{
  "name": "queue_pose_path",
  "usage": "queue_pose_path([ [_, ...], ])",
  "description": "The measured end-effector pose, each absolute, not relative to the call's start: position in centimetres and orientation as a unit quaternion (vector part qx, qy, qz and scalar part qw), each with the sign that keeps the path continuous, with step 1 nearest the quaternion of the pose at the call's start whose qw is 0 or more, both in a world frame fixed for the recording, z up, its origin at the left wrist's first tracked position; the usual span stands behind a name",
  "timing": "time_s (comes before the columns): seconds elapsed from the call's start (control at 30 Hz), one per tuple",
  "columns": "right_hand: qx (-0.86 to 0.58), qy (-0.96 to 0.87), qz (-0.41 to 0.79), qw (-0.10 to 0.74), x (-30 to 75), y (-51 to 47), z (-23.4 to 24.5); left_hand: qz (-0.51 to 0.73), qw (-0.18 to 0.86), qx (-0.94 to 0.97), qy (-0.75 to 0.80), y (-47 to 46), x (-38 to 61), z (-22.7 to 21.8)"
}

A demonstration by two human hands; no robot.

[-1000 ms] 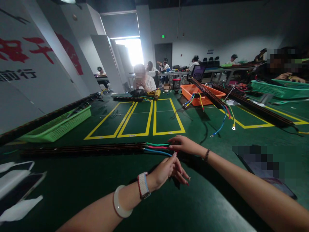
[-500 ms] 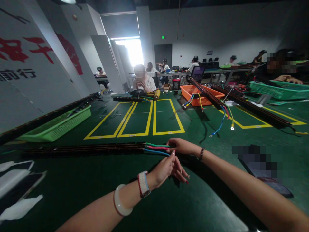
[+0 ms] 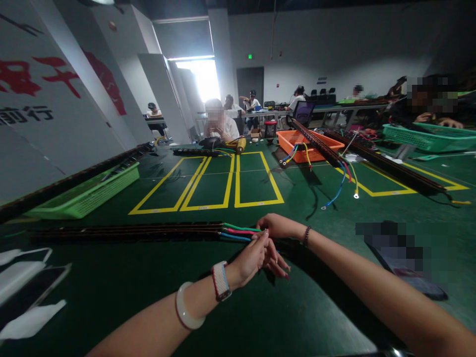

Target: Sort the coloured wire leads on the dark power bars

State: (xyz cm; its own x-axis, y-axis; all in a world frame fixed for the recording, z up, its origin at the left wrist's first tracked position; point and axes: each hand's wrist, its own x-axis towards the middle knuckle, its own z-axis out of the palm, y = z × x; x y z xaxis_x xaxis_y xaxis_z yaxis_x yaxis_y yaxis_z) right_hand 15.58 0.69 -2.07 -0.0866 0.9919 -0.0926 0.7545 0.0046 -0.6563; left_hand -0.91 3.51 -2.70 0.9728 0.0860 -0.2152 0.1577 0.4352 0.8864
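Drawn slightly nearer to the left hand (image 3: 256,257) since the earlier frames, the right hand (image 3: 279,226) is now brought almost against it. In the head view, both hands are seen together at the ends of the coloured wires (image 3: 240,231), which are pinched between closed fingertips; which wire is gripped by which fingers cannot be told. Green, red and blue lengths are left visible between the fingers and the right end of a long dark bundle (image 3: 130,231), which is laid flat across the near part of the desk (image 3: 122,287). A pale-banded watch (image 3: 220,280) and a white bangle (image 3: 180,303) are worn on the left arm, a dark bracelet (image 3: 307,236) on the right wrist. Beyond the bundle, rectangles are marked out in yellow tape (image 3: 259,204), flanked by a green basket (image 3: 107,191) on the left and an orange basket (image 3: 317,156) on the right.
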Motion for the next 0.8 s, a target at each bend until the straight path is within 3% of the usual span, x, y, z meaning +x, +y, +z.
queue_pose_path([
  [0.4,-0.671,-0.689,0.234,0.142,14.3,0.1,-1.4,-0.03,0.841,0.529,0.107,3.8,-1.0,-2.5],
  [0.8,-0.652,-0.709,0.2,0.179,14.8,0.1,-0.7,-0.065,0.867,0.47,0.152,4.2,-0.9,-2.2],
])
